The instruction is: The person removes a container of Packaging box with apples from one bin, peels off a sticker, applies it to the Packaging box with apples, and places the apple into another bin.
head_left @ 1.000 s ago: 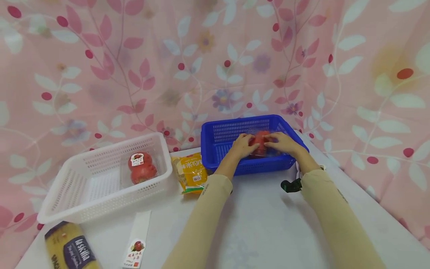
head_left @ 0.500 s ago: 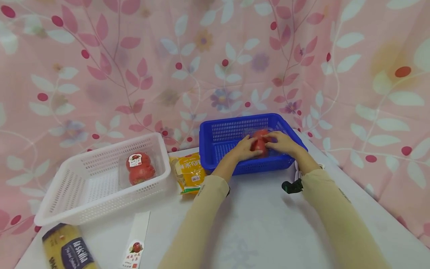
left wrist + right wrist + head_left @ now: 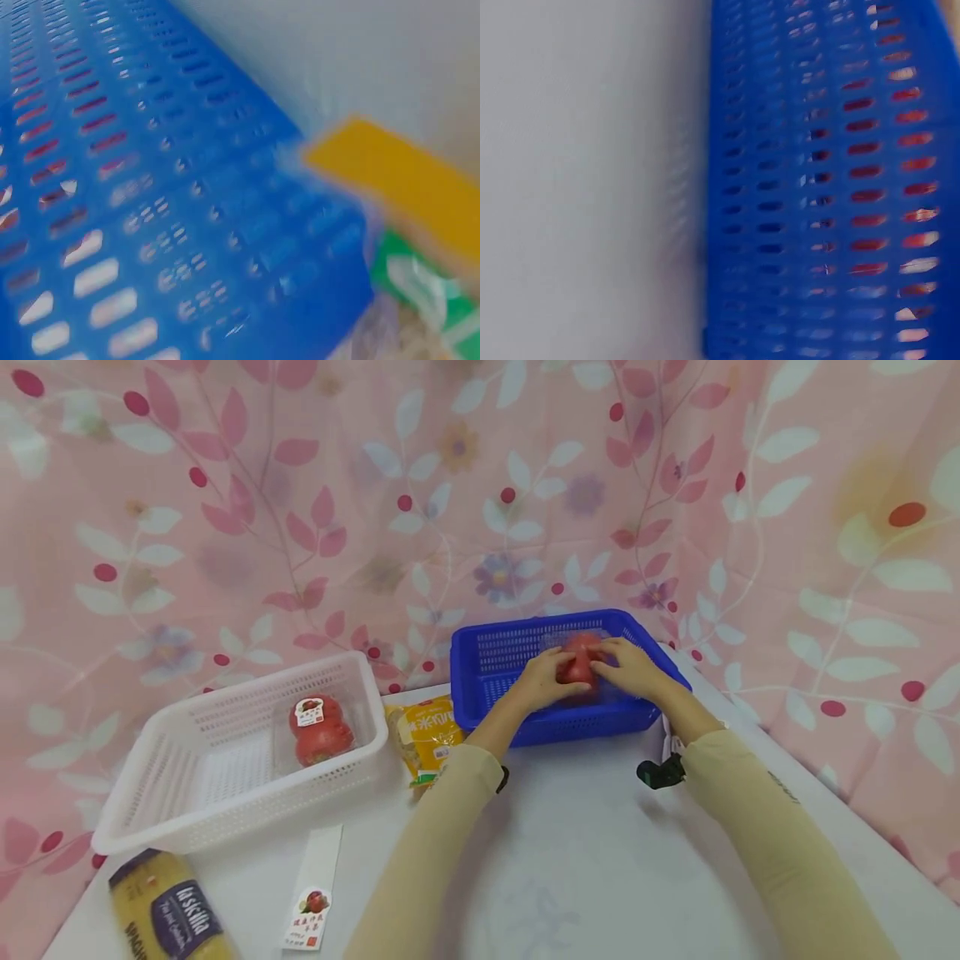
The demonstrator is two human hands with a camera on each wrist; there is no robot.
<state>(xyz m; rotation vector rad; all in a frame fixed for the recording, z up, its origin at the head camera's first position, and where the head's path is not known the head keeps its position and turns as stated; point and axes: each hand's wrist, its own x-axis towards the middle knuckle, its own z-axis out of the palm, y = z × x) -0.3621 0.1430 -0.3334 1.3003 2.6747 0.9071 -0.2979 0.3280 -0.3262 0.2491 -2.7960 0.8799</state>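
Observation:
A clear plastic pack of red fruits that look like tomatoes [image 3: 580,670] is inside the blue perforated basket [image 3: 577,727] in the head view. My left hand [image 3: 546,681] grips the pack's left side, thumb towards me and fingers curved over the fruit. From the right, my right hand [image 3: 632,670] holds the same pack, its thumb and fingers on the fruit. Both hands partly cover the pack. The wrist views show mostly the blue basket wall [image 3: 187,172], with red showing through its slots, and neither hand's grip is seen there.
At left, a white basket [image 3: 176,839] holds another clear pack of red fruits [image 3: 324,742] bearing a sticker. A yellow food bag [image 3: 431,735] stands between the baskets. In front lie a spaghetti packet [image 3: 176,910] and a white strip with a printed label [image 3: 311,893].
Both hands stay on the pack and have shifted slightly with it inside the blue basket. The view has moved a little with the head. Other things lie as before.

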